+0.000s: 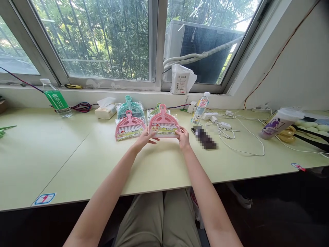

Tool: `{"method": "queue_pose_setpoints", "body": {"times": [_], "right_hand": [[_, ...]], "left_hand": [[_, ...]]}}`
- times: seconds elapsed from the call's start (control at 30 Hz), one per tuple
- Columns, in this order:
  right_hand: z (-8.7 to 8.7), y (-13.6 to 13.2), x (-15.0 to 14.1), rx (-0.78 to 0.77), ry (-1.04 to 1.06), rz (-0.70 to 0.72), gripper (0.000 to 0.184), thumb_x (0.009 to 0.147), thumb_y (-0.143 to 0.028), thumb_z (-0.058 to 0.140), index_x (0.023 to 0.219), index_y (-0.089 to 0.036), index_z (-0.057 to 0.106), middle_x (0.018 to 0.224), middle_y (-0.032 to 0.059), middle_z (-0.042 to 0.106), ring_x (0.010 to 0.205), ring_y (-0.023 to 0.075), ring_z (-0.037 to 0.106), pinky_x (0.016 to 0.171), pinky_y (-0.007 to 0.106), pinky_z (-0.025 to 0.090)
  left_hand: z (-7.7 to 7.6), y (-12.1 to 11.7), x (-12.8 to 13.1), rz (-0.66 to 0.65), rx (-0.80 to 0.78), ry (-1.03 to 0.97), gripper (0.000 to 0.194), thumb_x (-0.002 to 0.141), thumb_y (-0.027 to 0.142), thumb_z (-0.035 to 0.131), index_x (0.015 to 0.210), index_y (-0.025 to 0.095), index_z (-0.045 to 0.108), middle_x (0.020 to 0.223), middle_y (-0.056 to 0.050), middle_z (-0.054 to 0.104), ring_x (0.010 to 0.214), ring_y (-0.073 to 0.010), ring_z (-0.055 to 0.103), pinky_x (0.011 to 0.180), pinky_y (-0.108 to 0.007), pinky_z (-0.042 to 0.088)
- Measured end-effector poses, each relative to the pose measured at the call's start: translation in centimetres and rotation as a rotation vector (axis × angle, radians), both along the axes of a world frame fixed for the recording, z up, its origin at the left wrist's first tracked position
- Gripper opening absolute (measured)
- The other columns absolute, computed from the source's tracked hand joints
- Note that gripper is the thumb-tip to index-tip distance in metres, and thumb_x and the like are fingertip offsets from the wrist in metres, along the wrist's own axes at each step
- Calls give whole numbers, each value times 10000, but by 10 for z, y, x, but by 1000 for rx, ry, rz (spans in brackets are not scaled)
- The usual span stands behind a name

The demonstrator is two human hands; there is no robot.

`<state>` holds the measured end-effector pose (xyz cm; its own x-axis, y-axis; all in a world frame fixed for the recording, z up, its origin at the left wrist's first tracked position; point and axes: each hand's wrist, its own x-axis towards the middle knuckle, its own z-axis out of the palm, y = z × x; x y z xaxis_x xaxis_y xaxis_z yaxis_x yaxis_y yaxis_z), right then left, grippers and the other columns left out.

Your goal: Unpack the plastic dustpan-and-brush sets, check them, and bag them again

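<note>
Between both hands is a pink mini dustpan and brush set [162,120] in clear wrapping, upright at the back of the table. My left hand [145,140] grips its lower left edge, and my right hand [183,137] grips the lower right edge. Just behind it, a green set [155,110] is mostly hidden. To the left stands another wrapped pink dustpan and brush set [130,126], with a teal set [130,107] behind it. My left fingers are close to that pink set's right corner.
A tissue pack [106,108] and a green-labelled bottle [57,98] stand on the left. Rightward are a drink bottle [200,108], a blurred-out phone [205,138], white cables [223,126] and a lidded cup [280,122]. The table's front edge [154,191] runs above my lap.
</note>
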<state>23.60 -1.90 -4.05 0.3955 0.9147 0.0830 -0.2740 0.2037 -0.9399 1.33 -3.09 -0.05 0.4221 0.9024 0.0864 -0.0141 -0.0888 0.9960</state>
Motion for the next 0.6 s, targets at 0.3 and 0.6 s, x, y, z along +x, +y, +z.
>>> {"method": "queue_pose_setpoints", "body": {"times": [0.3, 0.6], "right_hand": [[3, -4, -7, 12, -137, 109, 342, 669, -359, 666, 945, -234, 508, 1026, 46, 656, 905, 206, 645, 702, 318, 530], [-11, 6, -5, -29, -273, 75, 659, 543, -308, 834, 1138, -217, 565, 970, 47, 714, 919, 228, 675, 850, 417, 554]], "left_hand": [[-20, 24, 2, 371, 11, -64, 319, 716, 216, 675, 1007, 146, 568, 896, -38, 580, 826, -168, 588, 602, -280, 588], [-31, 35, -2, 456, 124, 151, 118, 744, 201, 622, 812, 165, 532, 800, -21, 535, 763, -172, 562, 688, -339, 551]]}}
